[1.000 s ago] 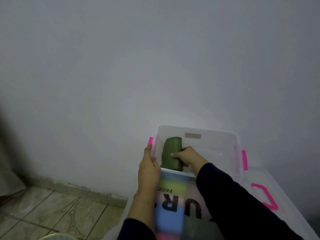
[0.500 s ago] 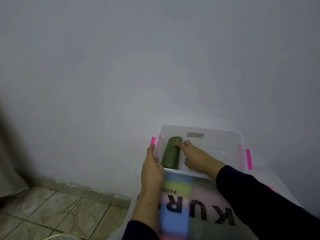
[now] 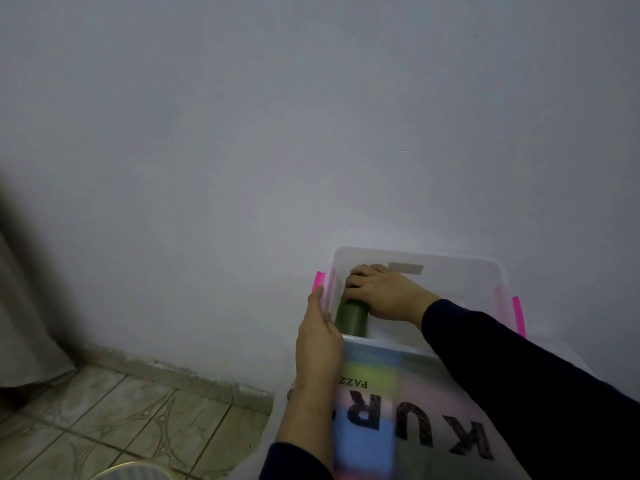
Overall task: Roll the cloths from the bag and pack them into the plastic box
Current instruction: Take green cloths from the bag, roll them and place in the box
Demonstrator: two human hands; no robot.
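A clear plastic box with pink latches stands against the white wall. Inside it, along the left wall, lies a rolled dark green cloth. My right hand rests on top of the roll's far end, fingers curled over it and pressing it down. My left hand lies flat against the outside of the box's left wall near the pink latch, steadying it. A translucent plastic bag with coloured blocks and black letters lies in front of the box, under my arms.
The white wall rises right behind the box. Patterned floor tiles and a stone skirting lie to the left. A curtain hangs at the far left. A pale round rim shows at the bottom edge.
My right hand slid from the near end of the green roll to its far end and now covers it from above. The left hand stayed on the box's side.
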